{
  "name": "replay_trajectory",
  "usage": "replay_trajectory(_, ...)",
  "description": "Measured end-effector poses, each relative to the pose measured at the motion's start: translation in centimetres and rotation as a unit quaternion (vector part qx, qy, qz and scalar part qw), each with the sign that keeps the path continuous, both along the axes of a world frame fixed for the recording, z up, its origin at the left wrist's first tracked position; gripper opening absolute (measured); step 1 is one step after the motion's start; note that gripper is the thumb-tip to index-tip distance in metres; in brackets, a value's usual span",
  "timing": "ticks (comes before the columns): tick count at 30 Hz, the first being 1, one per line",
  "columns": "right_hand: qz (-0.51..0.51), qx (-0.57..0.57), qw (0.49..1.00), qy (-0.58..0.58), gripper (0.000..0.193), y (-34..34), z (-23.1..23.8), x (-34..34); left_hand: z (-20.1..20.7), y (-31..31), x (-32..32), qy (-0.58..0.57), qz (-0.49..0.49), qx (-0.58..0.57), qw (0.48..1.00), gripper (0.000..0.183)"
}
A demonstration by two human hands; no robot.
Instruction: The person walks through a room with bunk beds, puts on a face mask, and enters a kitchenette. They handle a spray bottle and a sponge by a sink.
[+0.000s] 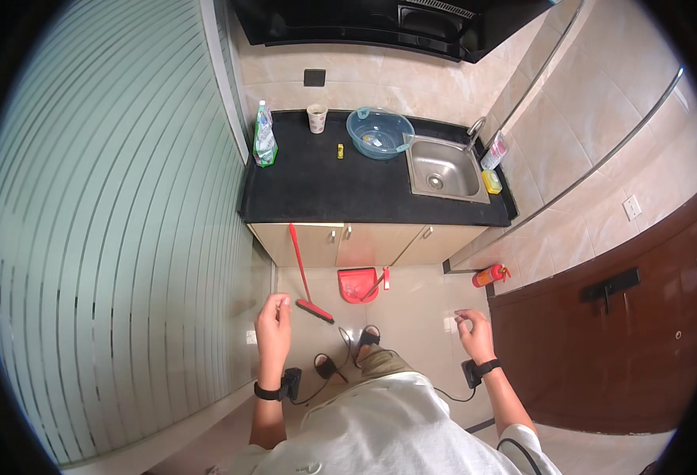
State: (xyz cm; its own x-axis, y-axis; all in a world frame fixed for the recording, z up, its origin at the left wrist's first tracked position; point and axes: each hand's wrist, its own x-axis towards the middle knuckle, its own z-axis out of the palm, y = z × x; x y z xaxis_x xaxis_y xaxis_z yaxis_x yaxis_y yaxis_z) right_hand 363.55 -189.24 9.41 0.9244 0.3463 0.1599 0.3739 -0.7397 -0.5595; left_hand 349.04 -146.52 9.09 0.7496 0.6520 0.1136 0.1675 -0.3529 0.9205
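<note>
Hands first: the left hand (273,321) hangs empty above the tiled floor (420,305), fingers loosely extended and pointing toward the red broom (307,277), near its bristle head but not touching it. The right hand (473,331) is also empty, its fingers loosely curled, well apart from any object. Both wrists wear dark bands with small black units and trailing cables.

The broom leans with its long red handle against the light cabinet doors (364,241) and its head resting on the floor. Just to its right a red dustpan (359,285) stands against the same cabinets. Between the hands, the person's sandalled feet show below a white shirt.

Above the cabinets runs a black countertop (325,186). On it stand a clear bottle with a green label (265,138), a paper cup (317,118), a small yellow object (340,151) and a blue basin (378,132) just beside the steel sink (442,168). A red fire extinguisher (489,275) lies on the floor by the wall, near a brown door (625,332). Frosted striped glass (111,237) fills the left side.
</note>
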Motion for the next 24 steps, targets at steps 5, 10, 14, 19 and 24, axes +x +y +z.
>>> replay_trajectory(5, -0.049, -0.017, 0.998, 0.023, 0.017, -1.0, 1.7, -1.0, 0.7, -3.3, -0.5, 0.033, -0.018, 0.007, 0.999, 0.023)
replay_trajectory(10, -0.126, 0.012, 0.992, -0.007, 0.019, -8.9, -1.7, -1.5, 0.8, -7.5, 2.8, 0.010, -0.098, 0.063, 0.993, 0.024)
replay_trajectory(14, -0.195, 0.049, 0.979, 0.021, 0.018, -16.9, -4.4, -3.3, 1.1, -13.0, 7.5, 0.001, -0.120, 0.098, 0.988, 0.021)
replay_trajectory(19, -0.252, 0.066, 0.964, 0.047, 0.017, -26.7, -6.1, -4.9, 3.6, -22.7, 13.6, -0.049, -0.150, -0.033, 0.987, 0.022)
replay_trajectory(24, -0.257, 0.080, 0.959, 0.092, 0.019, -33.0, -9.6, -4.7, 5.0, -30.0, 16.7, -0.019, -0.227, 0.004, 0.974, 0.020)
